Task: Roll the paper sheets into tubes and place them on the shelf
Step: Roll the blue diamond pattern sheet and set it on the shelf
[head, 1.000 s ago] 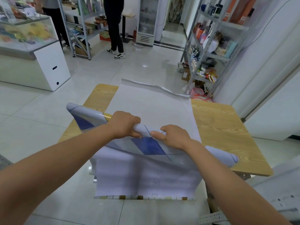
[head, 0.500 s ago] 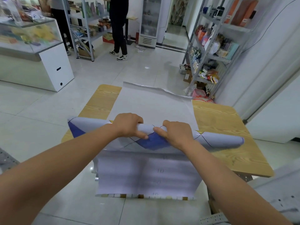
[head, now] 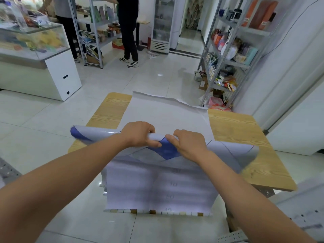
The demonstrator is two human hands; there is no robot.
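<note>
Two bare forearms reach in from the lower corners of the frame and converge at centre. The left hand (head: pixel 138 134) sits slightly higher, knuckles up, fingers curled over and thumb pointing right. The right hand (head: pixel 188 143) lies just beside it, fingers likewise curled forward, thumb stretched left toward the other thumb. Both hands are closed in a grip, nearly touching.

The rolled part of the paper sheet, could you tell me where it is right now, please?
In the head view the paper roll lies across the middle of the wooden table, gripped at its centre by the left hand and right hand.
</note>
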